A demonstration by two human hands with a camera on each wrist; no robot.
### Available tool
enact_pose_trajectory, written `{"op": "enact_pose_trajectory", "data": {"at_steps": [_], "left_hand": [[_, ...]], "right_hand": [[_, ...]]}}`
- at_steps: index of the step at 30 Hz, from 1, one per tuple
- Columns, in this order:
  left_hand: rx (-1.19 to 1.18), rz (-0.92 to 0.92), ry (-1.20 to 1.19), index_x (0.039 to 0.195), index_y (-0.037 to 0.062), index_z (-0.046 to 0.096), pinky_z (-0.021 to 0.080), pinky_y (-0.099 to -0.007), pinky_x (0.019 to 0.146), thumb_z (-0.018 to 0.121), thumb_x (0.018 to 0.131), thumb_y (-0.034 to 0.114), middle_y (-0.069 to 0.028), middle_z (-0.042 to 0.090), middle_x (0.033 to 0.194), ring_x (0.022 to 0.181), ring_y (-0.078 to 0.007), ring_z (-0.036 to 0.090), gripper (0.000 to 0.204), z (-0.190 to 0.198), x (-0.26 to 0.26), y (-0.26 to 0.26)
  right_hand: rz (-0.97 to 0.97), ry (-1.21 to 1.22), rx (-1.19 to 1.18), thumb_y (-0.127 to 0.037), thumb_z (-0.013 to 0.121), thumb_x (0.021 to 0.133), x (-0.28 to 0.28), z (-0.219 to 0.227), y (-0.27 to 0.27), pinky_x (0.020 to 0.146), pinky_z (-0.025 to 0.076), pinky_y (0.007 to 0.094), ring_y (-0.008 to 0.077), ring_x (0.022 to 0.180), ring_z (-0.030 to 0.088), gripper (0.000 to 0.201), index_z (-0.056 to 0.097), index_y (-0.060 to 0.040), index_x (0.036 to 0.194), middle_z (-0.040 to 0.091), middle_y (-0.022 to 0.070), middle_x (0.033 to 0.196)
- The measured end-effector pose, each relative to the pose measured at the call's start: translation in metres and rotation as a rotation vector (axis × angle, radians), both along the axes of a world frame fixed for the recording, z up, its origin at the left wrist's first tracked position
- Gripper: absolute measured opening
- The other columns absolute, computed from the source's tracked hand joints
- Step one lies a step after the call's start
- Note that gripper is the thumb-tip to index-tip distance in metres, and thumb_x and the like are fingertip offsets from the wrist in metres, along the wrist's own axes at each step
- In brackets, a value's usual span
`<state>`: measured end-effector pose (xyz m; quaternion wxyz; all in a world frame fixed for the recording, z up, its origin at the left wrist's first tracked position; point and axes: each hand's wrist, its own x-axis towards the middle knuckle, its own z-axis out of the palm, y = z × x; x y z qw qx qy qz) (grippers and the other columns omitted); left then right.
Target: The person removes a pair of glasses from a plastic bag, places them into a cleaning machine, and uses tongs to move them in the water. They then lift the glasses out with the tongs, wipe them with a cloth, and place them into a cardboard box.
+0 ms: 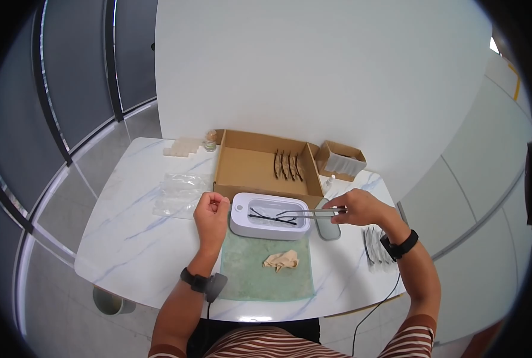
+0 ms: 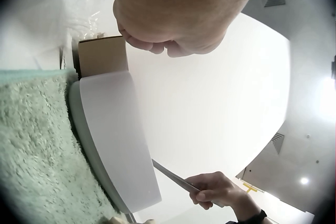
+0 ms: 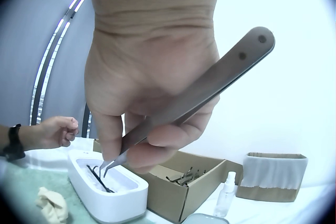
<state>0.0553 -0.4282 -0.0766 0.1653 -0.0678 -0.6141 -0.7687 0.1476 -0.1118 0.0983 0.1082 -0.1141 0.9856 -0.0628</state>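
My right hand [image 1: 364,207] grips long metal tweezers [image 1: 320,213] from above. The bent tips reach into a white ultrasonic cleaner [image 1: 237,224], and they stand slightly apart over dark-framed glasses [image 1: 272,218] in its basin. In the right wrist view the tweezers [image 3: 197,95] slant down between thumb and fingers, tips right at a thin black part [image 3: 100,178] of the glasses. Just left of the cleaner, my left hand [image 1: 211,210] is raised with its fingers curled in, nothing visible in it. The left wrist view shows mostly its underside, hiding the palm.
Behind the cleaner stands a cardboard box [image 1: 242,161] with several glasses [image 1: 287,165] in a row. A smaller box [image 1: 324,156], spray bottle [image 3: 226,195], grey-green case [image 1: 328,230] and wrapped items [image 1: 376,247] lie right. In front, a crumpled beige cloth [image 1: 281,261] is on a green towel [image 1: 248,280].
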Motion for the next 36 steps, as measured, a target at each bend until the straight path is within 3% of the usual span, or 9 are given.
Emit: {"op": "enact_pose_trajectory", "data": {"at_steps": [8,15,18,20,23,29,36], "left_hand": [[-0.001,0.000,0.002,0.090,0.0014,0.060,0.043,-0.0198,0.059,0.068,0.092,0.004,0.0043,0.057,0.075,0.063,-0.0017,0.049,0.009,0.000,0.000,-0.001],[0.013,-0.004,-0.005,0.090,0.0017,0.059,0.042,-0.0192,0.058,0.068,0.092,0.004,0.0047,0.056,0.076,0.064,-0.0015,0.048,0.009,0.002,0.001,-0.001],[0.011,0.004,0.000,0.090,0.0018,0.059,0.041,-0.0192,0.058,0.068,0.092,0.004,0.0048,0.055,0.076,0.063,-0.0014,0.047,0.009,0.001,0.001,-0.001],[0.009,0.015,0.001,0.090,0.0019,0.059,0.041,-0.0192,0.058,0.068,0.092,0.004,0.0049,0.055,0.076,0.063,-0.0014,0.047,0.010,0.002,0.000,-0.002],[0.025,0.014,-0.018,0.089,0.0020,0.059,0.041,-0.0192,0.057,0.068,0.092,0.004,0.0051,0.054,0.074,0.063,-0.0013,0.047,0.010,0.004,0.001,-0.003],[-0.015,0.029,-0.016,0.088,0.0017,0.059,0.040,-0.0192,0.057,0.068,0.092,0.003,0.0055,0.053,0.072,0.063,-0.0014,0.046,0.010,0.005,0.001,-0.004],[0.002,0.003,-0.004,0.089,0.0011,0.059,0.042,-0.0194,0.058,0.068,0.093,0.003,0.0049,0.054,0.073,0.064,-0.0016,0.047,0.010,0.008,0.004,-0.002]], "right_hand": [[0.004,-0.103,0.042,-0.020,0.081,0.081,0.002,0.010,-0.003,0.072,0.054,0.0355,0.0248,0.077,0.071,0.037,0.076,-0.0144,0.117,0.074,0.0109,0.082],[0.022,-0.029,-0.014,-0.020,0.082,0.079,-0.004,0.010,0.008,0.073,0.055,0.0362,0.0239,0.075,0.070,0.040,0.076,-0.0145,0.118,0.073,0.0099,0.080],[0.079,-0.043,-0.005,-0.020,0.081,0.081,-0.013,0.013,0.015,0.067,0.055,0.0341,0.0213,0.069,0.068,0.040,0.075,-0.0149,0.120,0.073,0.0089,0.080],[-0.152,-0.272,-0.055,-0.021,0.079,0.084,-0.020,0.022,0.010,0.058,0.054,0.0316,0.0176,0.061,0.065,0.039,0.073,-0.0154,0.123,0.074,0.0069,0.082],[-0.127,-0.359,-0.067,-0.022,0.077,0.087,-0.039,0.010,0.026,0.052,0.051,0.0295,0.0138,0.057,0.063,0.039,0.072,-0.0158,0.125,0.074,0.0046,0.082],[-0.187,-0.532,-0.041,-0.027,0.079,0.085,-0.058,0.011,0.024,0.049,0.046,0.0271,0.0106,0.056,0.062,0.047,0.070,-0.0182,0.130,0.070,0.0013,0.078],[-0.187,-0.517,-0.064,-0.025,0.078,0.087,-0.056,0.020,0.026,0.048,0.044,0.0269,0.0087,0.055,0.059,0.041,0.072,-0.0202,0.127,0.070,-0.0002,0.077]]}}
